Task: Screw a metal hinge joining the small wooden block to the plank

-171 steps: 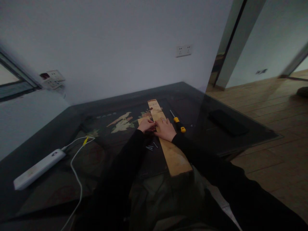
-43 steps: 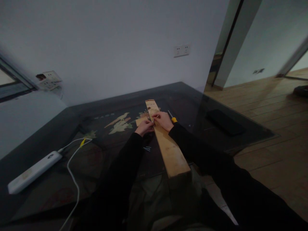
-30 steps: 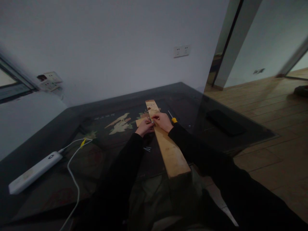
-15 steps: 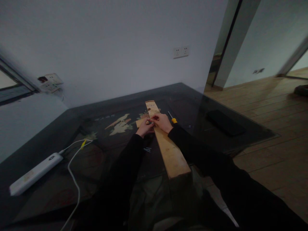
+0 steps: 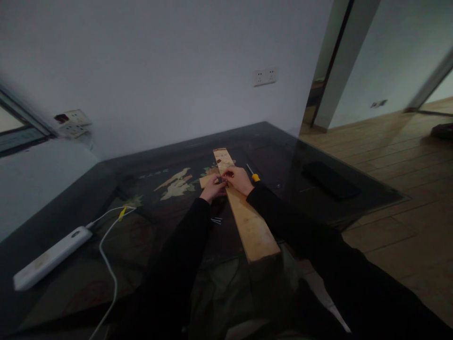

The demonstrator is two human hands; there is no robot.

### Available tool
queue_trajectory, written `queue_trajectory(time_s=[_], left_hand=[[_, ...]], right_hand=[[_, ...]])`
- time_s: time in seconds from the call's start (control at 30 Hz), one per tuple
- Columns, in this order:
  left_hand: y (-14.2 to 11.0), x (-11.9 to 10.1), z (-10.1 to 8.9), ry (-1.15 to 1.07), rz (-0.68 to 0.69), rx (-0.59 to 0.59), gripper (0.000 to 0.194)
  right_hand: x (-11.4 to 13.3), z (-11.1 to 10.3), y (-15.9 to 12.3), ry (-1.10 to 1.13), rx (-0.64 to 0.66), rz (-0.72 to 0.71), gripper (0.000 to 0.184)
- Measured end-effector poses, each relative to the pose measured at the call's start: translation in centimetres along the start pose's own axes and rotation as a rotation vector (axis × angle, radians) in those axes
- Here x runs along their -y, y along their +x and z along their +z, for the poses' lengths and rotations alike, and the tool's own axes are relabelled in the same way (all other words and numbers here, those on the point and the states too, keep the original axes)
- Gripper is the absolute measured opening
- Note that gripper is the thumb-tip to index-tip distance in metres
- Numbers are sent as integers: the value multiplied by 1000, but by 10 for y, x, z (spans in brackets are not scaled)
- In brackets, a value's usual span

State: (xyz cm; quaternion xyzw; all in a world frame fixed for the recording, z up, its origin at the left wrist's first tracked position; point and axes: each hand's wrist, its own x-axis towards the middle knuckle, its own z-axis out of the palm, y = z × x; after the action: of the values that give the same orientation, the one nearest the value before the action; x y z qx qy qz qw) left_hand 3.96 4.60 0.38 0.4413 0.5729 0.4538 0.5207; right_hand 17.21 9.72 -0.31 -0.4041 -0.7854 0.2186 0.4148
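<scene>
A long wooden board [image 5: 253, 226] lies lengthwise on the dark table, its near end at the table's front edge. The end of a smaller wood piece [image 5: 204, 182] sticks out on its left side, by my left hand [image 5: 212, 188]. My right hand [image 5: 239, 179] rests over the board with fingertips pinched together. Both hands' fingertips meet at the board's left edge, closed around something too small to make out. Several screws or nails [image 5: 216, 220] lie left of the board. A screwdriver with a yellow handle [image 5: 255, 177] lies right of my right hand.
A white power strip [image 5: 53, 257] with a white cable [image 5: 109, 264] lies on the left of the table [image 5: 170, 156]. Toward the right is a flat black object [image 5: 331, 180]. Behind the table stands a wall with a socket [image 5: 264, 76]. A small shiny bit [image 5: 278, 186] lies past the screwdriver.
Almost nothing differs. Both hands stay at the same spot on the board, with only a slight shift of the fingers and of the camera.
</scene>
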Motion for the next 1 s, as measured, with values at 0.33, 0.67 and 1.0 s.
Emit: queue_trajectory(time_s=[0.33,0.67,1.0], left_hand=[[4,2,-2,3,8,23,21],[1,0,-4,-3,7,34,21],[-1,-2,-3,-13,-11,21,19]], right_hand=[[0,-18,2,2,-4,-7,24],[-23,-92,-48,-546,149,269,59],[-9,-81,-54,-514,246,390,60]])
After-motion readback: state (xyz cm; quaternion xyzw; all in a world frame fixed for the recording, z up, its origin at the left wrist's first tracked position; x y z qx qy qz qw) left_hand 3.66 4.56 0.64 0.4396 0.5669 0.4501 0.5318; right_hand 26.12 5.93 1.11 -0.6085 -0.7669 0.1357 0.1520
